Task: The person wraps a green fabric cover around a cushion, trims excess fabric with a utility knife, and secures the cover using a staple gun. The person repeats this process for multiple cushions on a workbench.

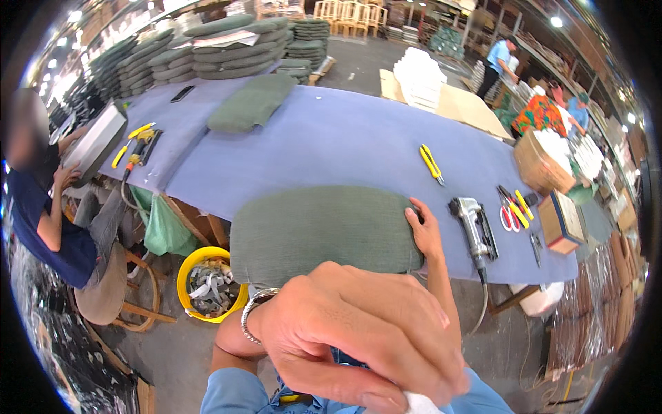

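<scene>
A dark green upholstered seat pad [324, 231] lies at the near edge of the blue-covered table. At the pad's right edge, my right hand [425, 233] is closed on its side, the thumb on top. My left hand [358, 331], with a metal band at the wrist, is raised close to the camera and hides the pad's near edge. Its fingers are curled together, and a white piece [422, 403] shows at the fingertips, cut off by the lower rim; I cannot make out what it is.
Right of the pad lie a staple gun [476, 231] with hose, a yellow cutter [432, 164] and scissors [509, 217]. Another green pad [252, 103] lies farther back. A yellow bucket [185, 279] of scraps stands at left, near a seated person [58, 214] holding a panel.
</scene>
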Demonstrator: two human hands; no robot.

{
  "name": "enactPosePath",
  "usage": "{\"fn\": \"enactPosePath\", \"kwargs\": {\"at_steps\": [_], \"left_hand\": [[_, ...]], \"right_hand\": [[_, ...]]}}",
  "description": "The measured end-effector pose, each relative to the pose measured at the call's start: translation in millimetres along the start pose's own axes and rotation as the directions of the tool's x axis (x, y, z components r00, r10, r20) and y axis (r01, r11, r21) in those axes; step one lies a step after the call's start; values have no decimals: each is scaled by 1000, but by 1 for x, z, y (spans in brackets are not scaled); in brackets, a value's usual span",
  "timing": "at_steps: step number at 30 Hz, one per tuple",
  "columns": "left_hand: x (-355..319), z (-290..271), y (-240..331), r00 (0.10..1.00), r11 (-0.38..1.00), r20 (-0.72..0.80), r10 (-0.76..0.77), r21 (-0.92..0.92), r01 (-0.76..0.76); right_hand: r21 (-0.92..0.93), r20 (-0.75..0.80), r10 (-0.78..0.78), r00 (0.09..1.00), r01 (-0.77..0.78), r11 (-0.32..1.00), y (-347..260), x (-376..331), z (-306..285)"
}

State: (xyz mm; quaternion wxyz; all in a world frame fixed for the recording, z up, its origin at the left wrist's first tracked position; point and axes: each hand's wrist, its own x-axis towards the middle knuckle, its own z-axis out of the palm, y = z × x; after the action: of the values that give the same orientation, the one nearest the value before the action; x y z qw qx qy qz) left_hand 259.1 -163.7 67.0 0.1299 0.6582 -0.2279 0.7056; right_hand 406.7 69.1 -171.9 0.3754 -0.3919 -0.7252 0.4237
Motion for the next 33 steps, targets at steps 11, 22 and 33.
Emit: {"fn": "enactPosePath", "kwargs": {"at_steps": [11,22,33], "left_hand": [[-3,-30,119,647,342,-213,-732,707,620],[-257,-150,269,21,-561,-980,-200,132,817],[-199,-169,105,365,-717,-723,-586,673,182]], "right_hand": [[74,3,-17,1000,17,997,-14,3,12],[91,9,-22,1000,21,996,-3,10,7],[-146,-387,-143,911,93,985,-25,-51,-84]]}}
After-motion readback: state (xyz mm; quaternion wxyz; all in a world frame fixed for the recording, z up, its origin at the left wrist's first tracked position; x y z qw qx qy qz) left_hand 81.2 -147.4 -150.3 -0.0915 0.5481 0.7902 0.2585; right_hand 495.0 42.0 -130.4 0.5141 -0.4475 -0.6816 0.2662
